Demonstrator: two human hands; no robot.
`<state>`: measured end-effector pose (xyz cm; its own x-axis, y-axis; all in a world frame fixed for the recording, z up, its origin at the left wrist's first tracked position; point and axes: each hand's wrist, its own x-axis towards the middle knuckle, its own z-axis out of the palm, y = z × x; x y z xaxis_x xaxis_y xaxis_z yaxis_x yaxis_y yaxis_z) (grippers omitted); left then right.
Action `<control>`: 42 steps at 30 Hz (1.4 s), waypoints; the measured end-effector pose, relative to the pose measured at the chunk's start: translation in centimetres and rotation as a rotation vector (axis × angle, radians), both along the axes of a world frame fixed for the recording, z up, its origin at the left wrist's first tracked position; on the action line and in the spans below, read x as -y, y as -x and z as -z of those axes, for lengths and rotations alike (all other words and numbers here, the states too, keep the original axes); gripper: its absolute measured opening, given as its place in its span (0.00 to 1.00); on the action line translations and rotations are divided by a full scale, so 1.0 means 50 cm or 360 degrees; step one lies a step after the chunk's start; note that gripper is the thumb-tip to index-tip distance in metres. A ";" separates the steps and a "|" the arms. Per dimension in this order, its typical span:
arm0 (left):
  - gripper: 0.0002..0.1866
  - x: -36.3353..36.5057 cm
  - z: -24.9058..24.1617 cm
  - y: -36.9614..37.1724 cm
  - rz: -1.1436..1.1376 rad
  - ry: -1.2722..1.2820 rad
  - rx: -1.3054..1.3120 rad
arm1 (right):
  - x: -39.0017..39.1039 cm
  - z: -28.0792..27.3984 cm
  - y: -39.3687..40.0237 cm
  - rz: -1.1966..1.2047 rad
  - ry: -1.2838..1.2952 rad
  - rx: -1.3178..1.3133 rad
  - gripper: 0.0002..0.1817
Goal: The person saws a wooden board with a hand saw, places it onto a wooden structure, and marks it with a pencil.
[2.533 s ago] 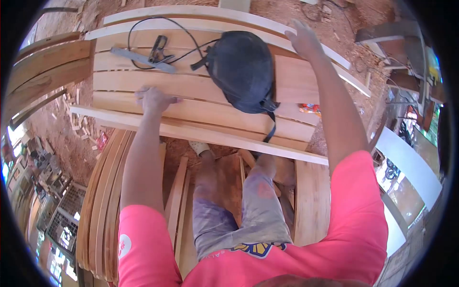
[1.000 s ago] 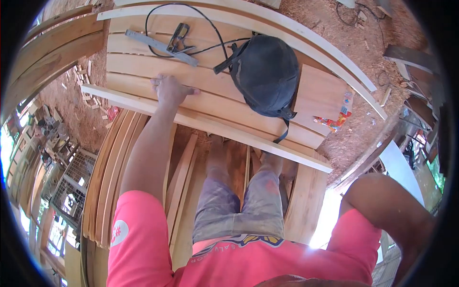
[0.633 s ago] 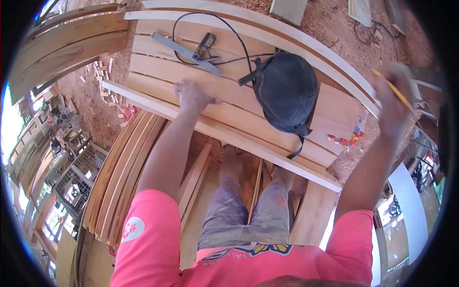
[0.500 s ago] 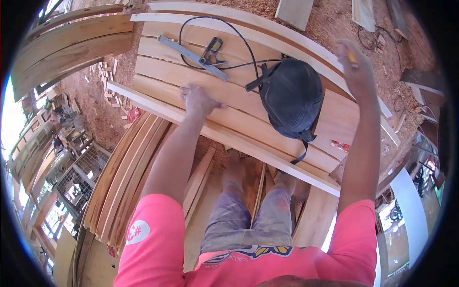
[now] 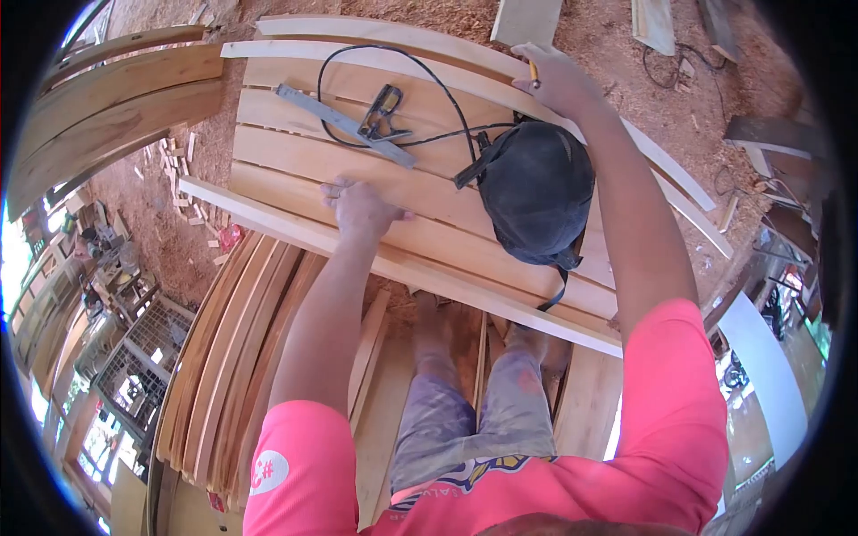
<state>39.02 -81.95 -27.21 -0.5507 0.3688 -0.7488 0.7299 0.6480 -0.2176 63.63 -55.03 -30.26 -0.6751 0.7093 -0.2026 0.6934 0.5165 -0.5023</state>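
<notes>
Yellow pencil juts from outstretched right hand.

Pencil mostly hidden by right hand; cap hides boards beneath.

Wood scraps litter the reddish-brown floor, bright light leftward.

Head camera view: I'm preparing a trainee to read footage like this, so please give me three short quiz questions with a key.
1. Fill in: between its fingers, the right hand holds a thin yellow ____.
2. True or false: the combination square lies on the boards, apart from the black fabric item.
3. Choose: the left hand is A) gripping the cable, B) resting on the boards, C) raised overhead.

Key: 1. pencil; 2. true; 3. B.
</notes>
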 end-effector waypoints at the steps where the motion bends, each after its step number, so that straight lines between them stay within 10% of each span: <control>1: 0.79 0.002 -0.001 -0.002 -0.0015 -0.0011 -0.0018 | -0.005 0.003 0.005 -0.0041 -0.0040 0.0048 0.30; 6: 0.81 0.003 0.008 -0.002 0.0004 0.0004 -0.0020 | -0.005 -0.021 0.040 0.0018 -0.0104 0.0319 0.28; 11: 0.82 0.020 0.030 0.008 0.0040 -0.0027 -0.0018 | -0.046 -0.104 0.040 0.0285 -0.0290 -0.0543 0.16; 26: 0.71 0.011 0.004 0.003 0.0033 -0.0089 0.0032 | -0.098 -0.576 -0.109 0.1508 -0.1374 -0.1833 0.25; 42: 0.52 0.045 0.039 0.011 0.0392 -0.0333 -0.0152 | 0.007 -0.085 -0.007 0.2371 0.1177 -0.2757 0.26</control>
<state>38.49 -84.20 -29.16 -0.4898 0.6399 -0.5921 0.8529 0.4923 -0.1735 63.97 -55.37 -26.02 0.2443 0.7767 -0.5806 -0.7921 -0.1856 -0.5815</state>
